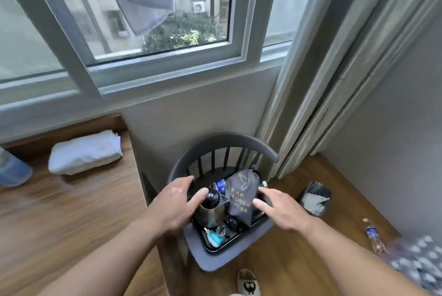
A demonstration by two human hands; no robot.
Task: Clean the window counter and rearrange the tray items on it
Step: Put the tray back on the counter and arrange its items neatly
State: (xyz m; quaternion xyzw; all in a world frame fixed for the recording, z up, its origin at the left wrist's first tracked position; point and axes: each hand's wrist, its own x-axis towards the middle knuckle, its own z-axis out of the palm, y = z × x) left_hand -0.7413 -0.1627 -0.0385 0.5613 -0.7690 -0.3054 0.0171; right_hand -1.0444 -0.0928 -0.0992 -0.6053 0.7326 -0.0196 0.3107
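Tray (229,244) is sitting on the chair (222,142) beside the counter (71,200), loaded with the kettle (210,212) and hair drier bag (241,195). Left hand (175,202) and right hand (279,209) are hovering over it, fingers spread loose, gripping nothing. Towel (83,154) is lying on the counter, so I'm guessing putting the tray back is what's left.

A black rectangular plastic tray (216,249) on a dark grey wooden spindle-back chair (222,140) shows a dark grey fabric hair-drier bag (241,188) lettered in gold, a shiny silver metal kettle (210,214) with a black lid, and a small teal-and-white packet (212,238). The brown wood-grain counter (59,212) bears a white folded towel (83,154) and a pale blue translucent bottle (12,172), under a grey window frame (167,61) and a pale grey-beige curtain (311,80). On the warm brown wooden floor (299,236), a cream slipper (248,282) carries black eyes, near blue-grey fabric (416,262) dotted white
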